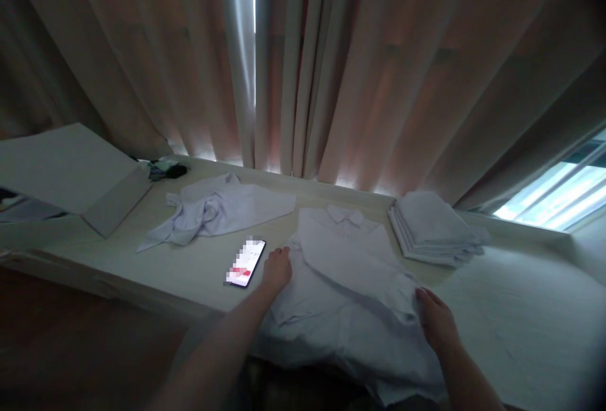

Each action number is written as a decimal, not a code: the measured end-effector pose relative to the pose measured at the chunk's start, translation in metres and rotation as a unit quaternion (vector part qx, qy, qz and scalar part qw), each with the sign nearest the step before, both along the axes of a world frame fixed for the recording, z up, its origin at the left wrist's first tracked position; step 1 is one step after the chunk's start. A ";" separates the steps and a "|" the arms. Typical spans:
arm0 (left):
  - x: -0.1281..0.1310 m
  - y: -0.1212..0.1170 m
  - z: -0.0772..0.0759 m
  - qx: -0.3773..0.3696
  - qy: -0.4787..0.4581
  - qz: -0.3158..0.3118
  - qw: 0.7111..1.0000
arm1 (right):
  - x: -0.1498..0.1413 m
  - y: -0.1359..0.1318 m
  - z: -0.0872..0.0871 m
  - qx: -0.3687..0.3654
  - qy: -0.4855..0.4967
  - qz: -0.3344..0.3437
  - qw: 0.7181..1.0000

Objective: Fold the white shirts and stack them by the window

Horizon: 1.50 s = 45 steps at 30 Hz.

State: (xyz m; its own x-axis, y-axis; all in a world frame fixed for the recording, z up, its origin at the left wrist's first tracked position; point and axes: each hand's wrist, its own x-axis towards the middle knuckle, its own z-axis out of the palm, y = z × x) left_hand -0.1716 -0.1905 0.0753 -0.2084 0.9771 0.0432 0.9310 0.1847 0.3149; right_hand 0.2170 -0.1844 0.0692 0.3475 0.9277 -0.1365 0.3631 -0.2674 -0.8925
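The white, thin-fabric collared shirt (pixel 350 272) lies in the lower centre of the frame, on the pale tabletop (pixel 184 266), its lower part hanging over the front edge. The left hand (pixel 278 269) is at its left side, fingertips on the cloth; whether they pinch it I cannot tell. The right hand (pixel 436 319), well apart from the left, appears clamped on the sleeve end at the right side.

For tidy handling, I'd keep the pull light and even between both hands, lay the sleeve flat across the body and smooth ridges outward, watching the overhanging part, whose weight could drag the cloth askew.

The collar points to the top of the frame; the long axis runs from there towards the bottom, leaning slightly right.

Just left of the shirt is a black-edged phone with a lit screen (pixel 250 259); beyond it, a rumpled white garment (pixel 246 206). Right of the collar sits a stack of folded white cloth (pixel 428 225).
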 end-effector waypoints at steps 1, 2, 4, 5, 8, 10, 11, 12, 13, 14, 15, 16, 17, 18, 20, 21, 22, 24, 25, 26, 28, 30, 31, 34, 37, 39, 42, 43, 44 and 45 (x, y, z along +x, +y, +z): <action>-0.001 0.000 -0.003 -0.006 0.004 0.005 1.000 | 0.007 -0.005 -0.006 -0.021 -0.015 0.007 1.000; -0.002 0.001 -0.005 -0.012 0.008 0.009 1.000 | 0.013 -0.008 -0.013 -0.042 -0.039 0.017 0.998; -0.002 0.006 -0.007 -0.018 0.015 0.012 1.000 | 0.022 -0.011 -0.027 -0.061 -0.092 0.039 0.993; -0.001 0.009 -0.007 -0.020 0.019 0.011 1.000 | 0.024 -0.010 -0.031 -0.061 -0.122 0.049 0.989; 0.000 0.022 -0.008 -0.024 0.029 0.006 0.999 | 0.020 0.002 -0.036 -0.039 -0.197 0.054 0.978; 0.002 0.032 -0.008 -0.027 0.033 0.002 0.999 | 0.009 0.018 -0.035 -0.015 -0.228 0.051 0.972; 0.003 0.038 -0.009 -0.028 0.035 0.000 0.999 | 0.002 0.027 -0.035 0.003 -0.233 0.053 0.971; 0.004 0.043 -0.009 -0.028 0.036 -0.002 0.999 | -0.008 0.037 -0.034 0.020 -0.231 0.061 0.971; 0.005 0.049 -0.010 -0.028 0.036 -0.003 0.999 | -0.019 0.048 -0.034 0.036 -0.225 0.077 0.971; 0.007 0.055 -0.012 -0.027 0.035 -0.003 0.999 | -0.031 0.059 -0.035 0.049 -0.214 0.100 0.970; 0.008 0.061 -0.013 -0.027 0.034 -0.003 0.999 | -0.045 0.071 -0.036 0.061 -0.204 0.129 0.969; 0.009 0.067 -0.015 -0.027 0.033 -0.001 0.999 | -0.060 0.083 -0.037 0.072 -0.198 0.160 0.964; 0.010 0.073 -0.016 -0.028 0.031 0.002 0.999 | -0.076 0.096 -0.037 0.084 -0.199 0.193 0.957; 0.011 0.079 -0.019 -0.028 0.029 0.005 0.999 | -0.093 0.109 -0.038 0.099 -0.209 0.223 0.947; 0.011 0.090 -0.023 -0.020 0.024 0.007 0.999 | -0.129 0.136 -0.038 0.119 -0.236 0.268 0.926; 0.011 0.095 -0.026 -0.013 0.022 0.007 1.000 | -0.147 0.151 -0.037 0.125 -0.245 0.281 0.919; 0.010 0.099 -0.029 -0.005 0.019 0.005 1.000 | -0.166 0.166 -0.037 0.128 -0.255 0.296 0.911; 0.007 0.106 -0.035 0.006 0.012 -0.004 1.000 | -0.203 0.196 -0.038 0.136 -0.280 0.323 0.894; 0.005 0.109 -0.037 0.006 0.007 -0.009 1.000 | -0.221 0.211 -0.039 0.137 -0.280 0.329 0.892; 0.003 0.111 -0.040 0.003 0.000 -0.013 1.000 | -0.238 0.224 -0.040 0.137 -0.279 0.333 0.890; 0.000 0.114 -0.043 -0.004 -0.017 -0.018 1.000 | -0.268 0.248 -0.043 0.130 -0.278 0.328 0.893; -0.004 0.116 -0.045 -0.014 -0.040 -0.016 0.999 | -0.292 0.266 -0.044 0.110 -0.275 0.314 0.902; -0.005 0.117 -0.046 -0.019 -0.056 -0.013 0.998 | -0.301 0.273 -0.044 0.101 -0.270 0.312 0.905; -0.010 0.120 -0.048 -0.033 -0.102 0.005 0.994 | -0.314 0.290 -0.038 0.097 -0.248 0.322 0.909; -0.017 0.124 -0.051 -0.021 -0.143 0.027 0.989 | -0.313 0.301 -0.031 0.108 -0.225 0.316 0.915; -0.022 0.127 -0.053 -0.020 -0.175 0.056 0.983 | -0.307 0.307 -0.029 0.106 -0.207 0.305 0.924; -0.027 0.131 -0.050 -0.030 -0.202 0.090 0.975 | -0.299 0.309 -0.034 0.086 -0.186 0.300 0.932; -0.027 0.132 -0.048 -0.029 -0.197 0.086 0.976 | -0.297 0.309 -0.036 0.079 -0.181 0.303 0.932; -0.027 0.132 -0.046 -0.028 -0.183 0.076 0.980 | -0.295 0.309 -0.038 0.072 -0.178 0.308 0.932; -0.027 0.132 -0.043 -0.031 -0.163 0.062 0.984 | -0.294 0.309 -0.040 0.068 -0.175 0.314 0.931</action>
State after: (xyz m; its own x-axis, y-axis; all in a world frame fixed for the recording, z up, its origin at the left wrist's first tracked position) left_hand -0.1987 -0.0582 0.0323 -0.3183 0.9421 -0.1051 0.7514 0.3184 0.5780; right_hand -0.0772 0.1242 0.0288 -0.2684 0.9632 0.0159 0.6850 0.2025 -0.6998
